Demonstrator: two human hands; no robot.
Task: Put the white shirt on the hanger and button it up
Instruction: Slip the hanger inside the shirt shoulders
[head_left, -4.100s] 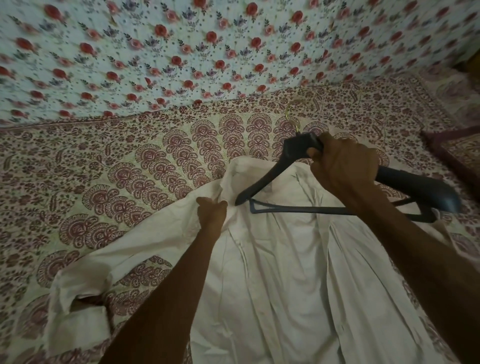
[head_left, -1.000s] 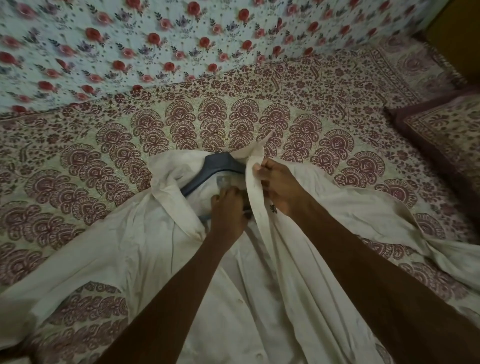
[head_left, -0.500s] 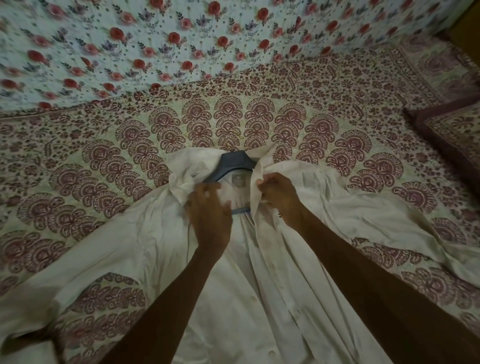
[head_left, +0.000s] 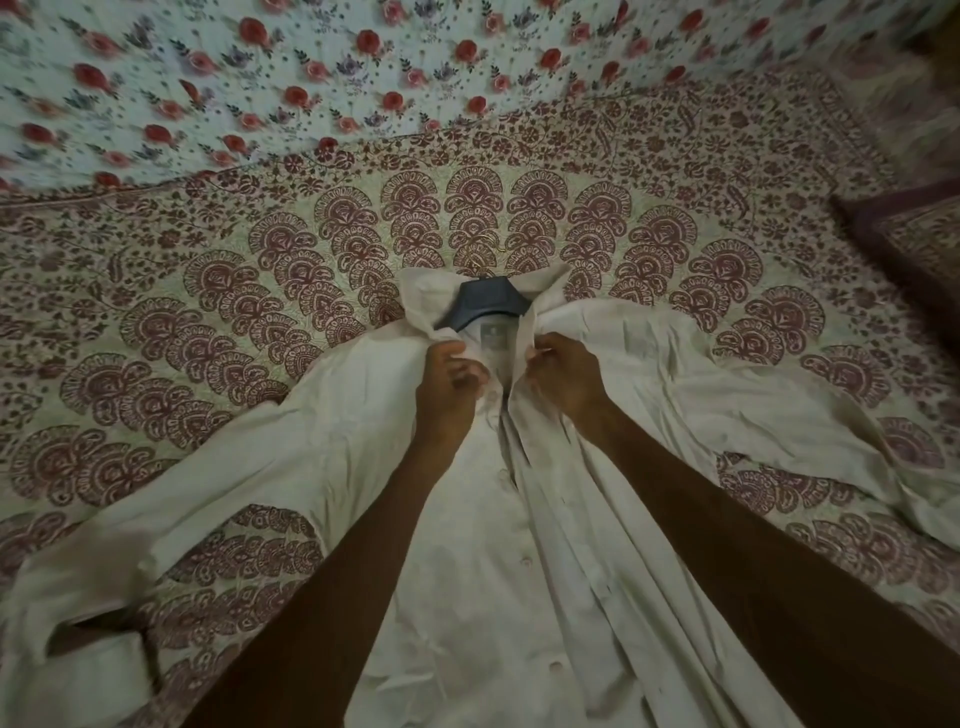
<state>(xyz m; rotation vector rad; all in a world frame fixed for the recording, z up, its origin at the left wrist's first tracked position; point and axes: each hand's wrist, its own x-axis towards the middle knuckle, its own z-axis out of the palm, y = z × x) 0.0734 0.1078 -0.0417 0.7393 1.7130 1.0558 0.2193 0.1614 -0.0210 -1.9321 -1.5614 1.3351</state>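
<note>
Both hands, left (head_left: 451, 375) and right (head_left: 563, 370), pinch the white shirt (head_left: 519, 571) front edges below the hanger (head_left: 485, 306).

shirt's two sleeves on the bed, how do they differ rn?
The left sleeve lies stretched out toward the near left; the right sleeve is rumpled in folds. The left sleeve's cuff is in view; the right sleeve's end runs off the frame. Both are part of the white shirt, lie on the bedspread, and are not held: the left hand and right hand grip its front edges.
</note>
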